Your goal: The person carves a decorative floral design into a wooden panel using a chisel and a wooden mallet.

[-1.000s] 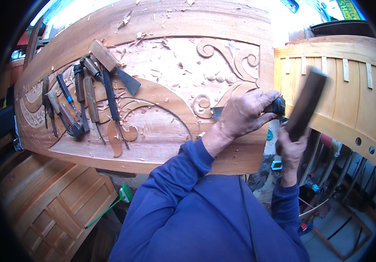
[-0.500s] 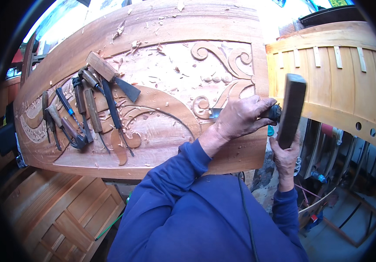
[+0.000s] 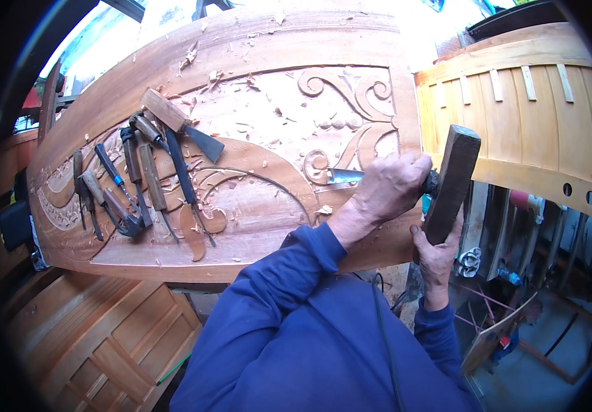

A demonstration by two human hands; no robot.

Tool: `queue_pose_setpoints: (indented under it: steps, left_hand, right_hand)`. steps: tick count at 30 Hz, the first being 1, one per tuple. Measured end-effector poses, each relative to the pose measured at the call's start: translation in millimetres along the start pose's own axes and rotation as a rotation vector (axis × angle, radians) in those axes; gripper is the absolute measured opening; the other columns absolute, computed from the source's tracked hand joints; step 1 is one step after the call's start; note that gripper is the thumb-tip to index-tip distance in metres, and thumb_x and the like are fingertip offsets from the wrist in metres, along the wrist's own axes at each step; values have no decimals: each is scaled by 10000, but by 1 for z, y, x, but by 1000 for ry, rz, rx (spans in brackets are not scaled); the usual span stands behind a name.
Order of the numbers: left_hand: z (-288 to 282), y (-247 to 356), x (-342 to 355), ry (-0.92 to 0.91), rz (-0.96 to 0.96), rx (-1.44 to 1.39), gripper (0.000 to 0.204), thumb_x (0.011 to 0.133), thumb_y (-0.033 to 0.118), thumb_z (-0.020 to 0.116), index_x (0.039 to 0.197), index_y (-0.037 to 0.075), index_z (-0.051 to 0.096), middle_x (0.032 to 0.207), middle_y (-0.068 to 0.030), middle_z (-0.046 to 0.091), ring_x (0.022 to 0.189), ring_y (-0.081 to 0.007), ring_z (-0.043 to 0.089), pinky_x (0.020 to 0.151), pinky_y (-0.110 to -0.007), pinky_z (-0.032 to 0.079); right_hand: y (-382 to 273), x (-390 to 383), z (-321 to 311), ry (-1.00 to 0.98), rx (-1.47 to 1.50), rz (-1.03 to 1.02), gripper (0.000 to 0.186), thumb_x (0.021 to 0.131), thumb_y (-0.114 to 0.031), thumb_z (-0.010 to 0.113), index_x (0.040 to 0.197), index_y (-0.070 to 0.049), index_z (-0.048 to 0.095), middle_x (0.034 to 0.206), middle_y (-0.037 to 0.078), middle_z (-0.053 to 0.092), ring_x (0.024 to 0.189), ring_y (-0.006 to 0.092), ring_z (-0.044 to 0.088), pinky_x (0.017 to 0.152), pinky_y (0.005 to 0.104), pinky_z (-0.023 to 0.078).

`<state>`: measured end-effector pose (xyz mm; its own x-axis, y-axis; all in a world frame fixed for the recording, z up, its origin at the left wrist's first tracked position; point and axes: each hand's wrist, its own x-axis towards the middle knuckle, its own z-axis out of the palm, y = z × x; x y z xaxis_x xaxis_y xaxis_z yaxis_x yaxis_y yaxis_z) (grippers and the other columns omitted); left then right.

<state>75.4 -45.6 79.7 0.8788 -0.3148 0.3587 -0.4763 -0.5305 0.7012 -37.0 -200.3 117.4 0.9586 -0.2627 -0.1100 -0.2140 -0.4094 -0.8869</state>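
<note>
My left hand (image 3: 391,187) is closed round a chisel whose flat metal blade (image 3: 345,176) points left, its tip beside a carved scroll (image 3: 316,165) near the right end of a wooden panel (image 3: 254,268). The dark butt of the chisel handle shows past my fingers. In my right hand (image 3: 440,261) a thick rectangular wooden mallet (image 3: 454,180) is gripped at its lower end, tilted slightly. The mallet lies up against the butt end, though whether they touch I cannot tell. Raised leaf and scroll carving stands out from the recessed ground around the blade.
Several carving chisels and gouges (image 3: 150,177) lie across the panel's left half, beside a wide-bladed tool with a wooden handle (image 3: 165,110). Wood chips litter the surface. A pale slatted wooden panel (image 3: 509,123) stands at right; a panelled door (image 3: 124,336) is at lower left.
My right hand has brought the mallet down and left toward the chisel's butt. My left hand has shifted slightly right, and more of the blade shows.
</note>
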Motion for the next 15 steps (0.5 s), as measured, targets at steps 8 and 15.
queue_pose_setpoints:
  steps: [8,15]
  left_hand:
    - [4,0,-5,20,18,-10,125,829,110,682,861,95,561,701,-92,585,671,-291,668,572,-424,522]
    - [-3,0,-10,-25,71,-58,146,836,148,691,860,102,554,702,-88,586,658,-291,676,552,-424,520]
  right_hand:
    - [9,-16,2,170,119,67,895,850,16,737,1634,-116,325,1155,76,675,985,158,666,928,317,534]
    - [8,-34,-2,191,83,138,836,857,-32,755,1583,-66,341,1072,70,661,947,141,646,873,316,540]
